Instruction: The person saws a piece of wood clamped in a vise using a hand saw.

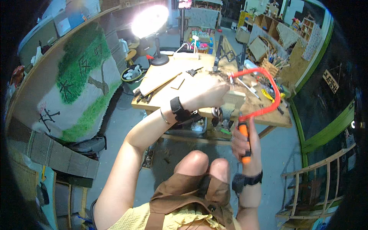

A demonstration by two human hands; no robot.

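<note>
My right hand [245,143] is wrapped round the orange and black handle of a coping saw [276,90]. The saw's red bowed frame arches out to the right above the table's near edge, and its blade is too thin to make out. Beside the saw, my left hand [212,94] is closed and glaring bright in the lamp light. It rests against a pale block [234,98] at the table edge; what its fingers grip, if anything, is hidden. Beneath the block sits a dark clamp or vise [222,117], partly covered.
On the wooden table [155,74] lie a long board [161,83], a small wood piece [178,83], pliers [145,96] and a yellow tool [267,94]. A lit lamp [158,59] and a black folding stand [230,55] rise farther back. Under the table is a plastic bin [197,126].
</note>
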